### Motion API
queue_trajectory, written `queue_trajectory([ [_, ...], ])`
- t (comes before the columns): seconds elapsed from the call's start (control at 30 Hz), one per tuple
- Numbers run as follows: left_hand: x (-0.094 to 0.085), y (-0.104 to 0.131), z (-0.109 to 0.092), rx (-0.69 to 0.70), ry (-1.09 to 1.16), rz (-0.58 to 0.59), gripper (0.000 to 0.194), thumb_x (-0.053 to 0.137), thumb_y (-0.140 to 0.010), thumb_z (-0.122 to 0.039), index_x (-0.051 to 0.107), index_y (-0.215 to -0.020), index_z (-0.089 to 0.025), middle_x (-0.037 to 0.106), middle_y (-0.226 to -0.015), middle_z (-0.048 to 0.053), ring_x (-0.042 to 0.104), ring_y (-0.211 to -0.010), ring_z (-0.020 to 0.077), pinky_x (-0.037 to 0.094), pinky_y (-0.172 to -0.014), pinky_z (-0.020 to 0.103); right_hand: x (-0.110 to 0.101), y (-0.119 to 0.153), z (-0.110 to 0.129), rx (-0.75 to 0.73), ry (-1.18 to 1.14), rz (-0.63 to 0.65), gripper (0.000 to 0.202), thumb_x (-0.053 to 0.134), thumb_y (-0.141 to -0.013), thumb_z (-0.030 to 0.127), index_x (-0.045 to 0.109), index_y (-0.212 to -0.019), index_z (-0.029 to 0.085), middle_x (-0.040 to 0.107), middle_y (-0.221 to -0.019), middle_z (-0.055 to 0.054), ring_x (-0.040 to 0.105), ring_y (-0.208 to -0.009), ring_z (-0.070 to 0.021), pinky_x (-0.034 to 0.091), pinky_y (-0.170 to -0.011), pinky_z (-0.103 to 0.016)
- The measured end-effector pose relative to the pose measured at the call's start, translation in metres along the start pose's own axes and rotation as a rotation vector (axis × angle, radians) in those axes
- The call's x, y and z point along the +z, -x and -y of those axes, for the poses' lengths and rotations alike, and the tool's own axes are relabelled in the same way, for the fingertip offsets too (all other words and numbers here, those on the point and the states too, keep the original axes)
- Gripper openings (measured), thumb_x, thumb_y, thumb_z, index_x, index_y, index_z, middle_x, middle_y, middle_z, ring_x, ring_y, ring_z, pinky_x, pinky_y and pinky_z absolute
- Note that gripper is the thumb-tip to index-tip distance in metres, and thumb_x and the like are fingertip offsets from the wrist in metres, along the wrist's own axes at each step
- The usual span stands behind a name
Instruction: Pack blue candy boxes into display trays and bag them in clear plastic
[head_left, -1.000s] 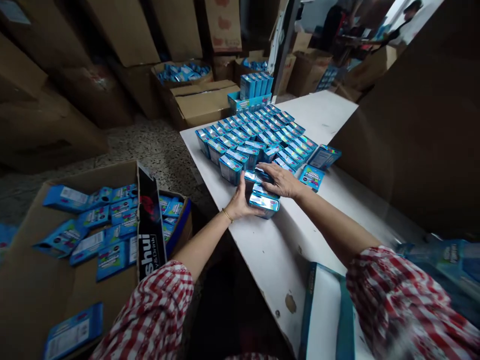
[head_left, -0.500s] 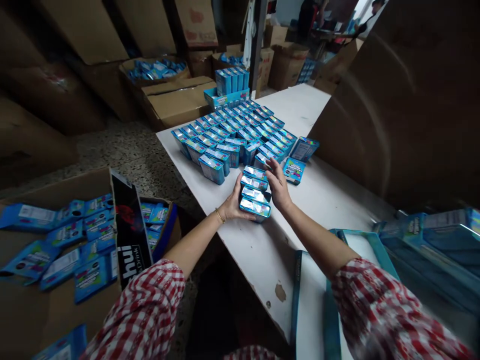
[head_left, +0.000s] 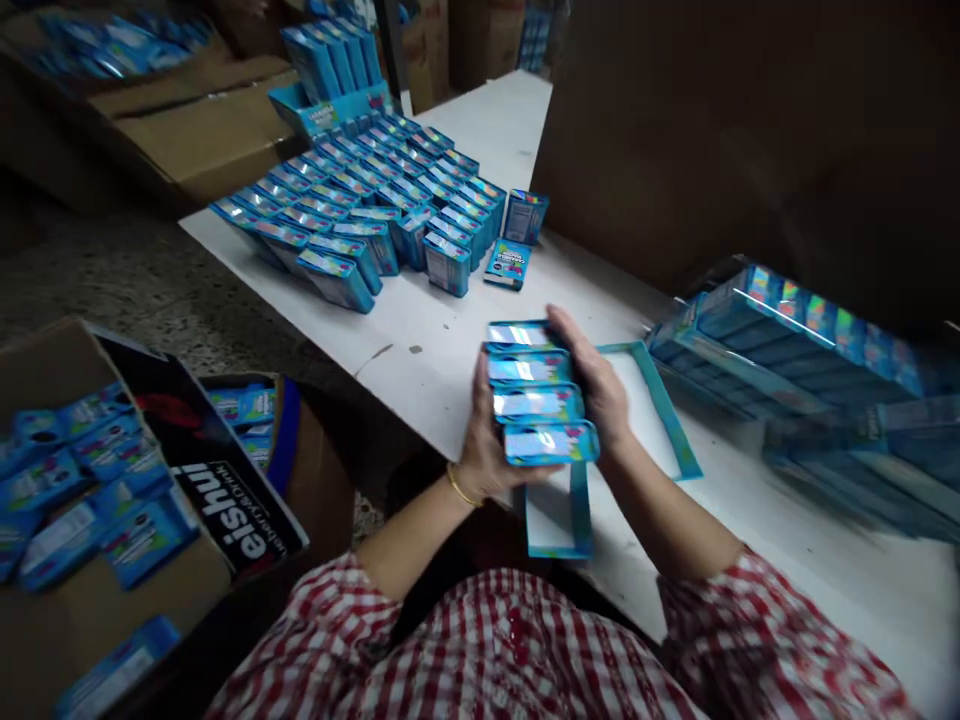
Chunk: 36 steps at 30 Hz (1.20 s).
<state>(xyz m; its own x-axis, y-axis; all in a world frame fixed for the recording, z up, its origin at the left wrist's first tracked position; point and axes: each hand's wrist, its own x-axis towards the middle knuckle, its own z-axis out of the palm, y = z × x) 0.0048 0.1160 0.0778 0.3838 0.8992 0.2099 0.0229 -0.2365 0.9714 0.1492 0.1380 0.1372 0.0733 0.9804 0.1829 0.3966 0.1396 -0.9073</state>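
Observation:
Several blue packs (head_left: 534,400) in a row, shiny ends up, are held between my two hands. My left hand (head_left: 484,435) wraps their left side and reaches below the nearest one. Along their right side lies my right hand (head_left: 596,375), its fingers pressed against them. Just beneath and behind the held packs are two shallow blue trays: one (head_left: 666,410) to the right of my right hand, the other (head_left: 581,510) partly hidden below the packs. Both show white bottoms.
Many upright blue packs (head_left: 360,190) stand on the white table (head_left: 315,335). A filled display tray (head_left: 330,112) is behind them. Wrapped filled trays (head_left: 780,340) sit at right. An open carton (head_left: 45,630) of blue packs is at left; a brown panel (head_left: 720,140) rises behind.
The view has turned right and down. Both hands have carried the packs away from the standing group, toward the shallow trays. My right hand has closed onto the packs' right side.

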Motion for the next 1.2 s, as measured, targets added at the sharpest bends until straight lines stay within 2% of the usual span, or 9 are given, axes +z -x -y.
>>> queue_trajectory([
  [0.1, 0.047, 0.022, -0.013, 0.137, -0.015, -0.032, 0.132, 0.074, -0.051, -0.059, -0.018, -0.141, -0.031, -0.002, -0.153, 0.006, 0.015, -0.137, 0.039, 0.02, -0.112, 0.057, -0.04, 0.05, -0.009, 0.029, -0.003, -0.104, 0.054, 0.024, -0.09, 0.052, 0.043, -0.134, 0.026, 0.036, -0.143, 0.003, 0.027, -0.135, -0.021, 0.022, -0.114, -0.044],
  [0.17, 0.061, 0.029, -0.01, 0.173, -0.066, -0.019, 0.131, 0.073, -0.052, -0.059, -0.017, -0.141, -0.029, -0.003, -0.153, 0.007, 0.012, -0.137, 0.0386, 0.019, -0.113, 0.056, -0.048, 0.068, -0.025, 0.044, -0.087, -0.155, 0.051, 0.027, -0.09, 0.048, 0.045, -0.132, 0.026, 0.039, -0.142, 0.003, 0.03, -0.134, -0.0204, 0.023, -0.114, -0.044],
  [0.43, 0.052, 0.031, 0.016, 0.259, -0.246, 0.023, 0.13, 0.074, -0.051, -0.059, -0.008, -0.144, -0.019, 0.008, -0.15, 0.019, 0.012, -0.138, 0.0369, 0.021, -0.111, 0.055, -0.024, 0.073, -0.08, 0.103, -0.325, -0.234, 0.05, 0.034, -0.089, 0.043, 0.049, -0.128, 0.017, 0.045, -0.137, -0.004, 0.036, -0.13, -0.0202, 0.026, -0.111, -0.043],
  [0.63, 0.064, 0.03, 0.023, 0.412, -0.332, 0.113, 0.128, 0.073, -0.054, -0.057, -0.01, -0.143, -0.02, 0.003, -0.151, 0.019, 0.004, -0.139, 0.0375, 0.014, -0.111, 0.058, -0.035, 0.092, -0.1, 0.178, -0.346, -0.294, 0.049, 0.044, -0.085, 0.042, 0.049, -0.128, 0.019, 0.048, -0.135, -0.005, 0.043, -0.125, -0.0223, 0.03, -0.108, -0.047],
  [0.73, 0.069, 0.029, 0.028, 0.429, -0.33, 0.166, 0.131, 0.073, -0.053, -0.059, -0.014, -0.143, -0.02, -0.001, -0.151, 0.019, 0.003, -0.139, 0.0365, 0.017, -0.111, 0.056, -0.044, 0.095, -0.097, 0.17, -0.213, -0.313, 0.049, 0.047, -0.083, 0.044, 0.051, -0.126, 0.02, 0.049, -0.133, -0.006, 0.042, -0.126, -0.0227, 0.028, -0.109, -0.047],
  [0.87, 0.066, 0.032, 0.035, 0.232, -0.338, 0.207, 0.134, 0.074, -0.053, -0.058, -0.017, -0.142, -0.018, 0.007, -0.15, 0.023, 0.013, -0.138, 0.037, 0.02, -0.109, 0.058, -0.061, 0.083, -0.083, 0.059, 0.139, -0.115, 0.05, 0.043, -0.085, 0.049, 0.053, -0.125, 0.021, 0.047, -0.135, -0.007, 0.038, -0.128, -0.0218, 0.024, -0.111, -0.044],
  [0.97, 0.061, 0.037, 0.042, 0.113, -0.335, 0.199, 0.123, 0.072, -0.06, -0.053, -0.011, -0.143, -0.017, 0.016, -0.148, 0.023, 0.021, -0.136, 0.0365, 0.021, -0.108, 0.058, -0.07, 0.075, -0.065, -0.065, 0.437, 0.071, 0.055, 0.035, -0.088, 0.053, 0.042, -0.135, 0.025, 0.032, -0.146, -0.006, 0.027, -0.135, -0.0242, 0.021, -0.111, -0.049],
  [1.07, 0.06, 0.047, 0.049, 0.133, -0.358, 0.231, 0.107, 0.066, -0.07, -0.045, -0.004, -0.145, -0.016, 0.014, -0.149, 0.021, 0.017, -0.138, 0.0326, 0.023, -0.11, 0.052, -0.062, 0.076, -0.046, -0.183, 0.75, 0.282, 0.066, 0.039, -0.083, 0.062, 0.033, -0.14, 0.028, 0.019, -0.151, -0.005, 0.01, -0.139, -0.0323, 0.011, -0.108, -0.061],
  [1.2, 0.061, 0.062, 0.053, 0.031, -0.483, 0.262, 0.106, 0.066, -0.07, -0.043, -0.003, -0.145, -0.014, 0.009, -0.15, 0.023, 0.005, -0.139, 0.036, 0.013, -0.109, 0.061, -0.042, 0.087, -0.032, -0.28, 0.983, 0.427, 0.076, 0.045, -0.077, 0.066, 0.034, -0.14, 0.024, 0.019, -0.15, -0.011, 0.01, -0.136, -0.0402, 0.006, -0.103, -0.067],
])
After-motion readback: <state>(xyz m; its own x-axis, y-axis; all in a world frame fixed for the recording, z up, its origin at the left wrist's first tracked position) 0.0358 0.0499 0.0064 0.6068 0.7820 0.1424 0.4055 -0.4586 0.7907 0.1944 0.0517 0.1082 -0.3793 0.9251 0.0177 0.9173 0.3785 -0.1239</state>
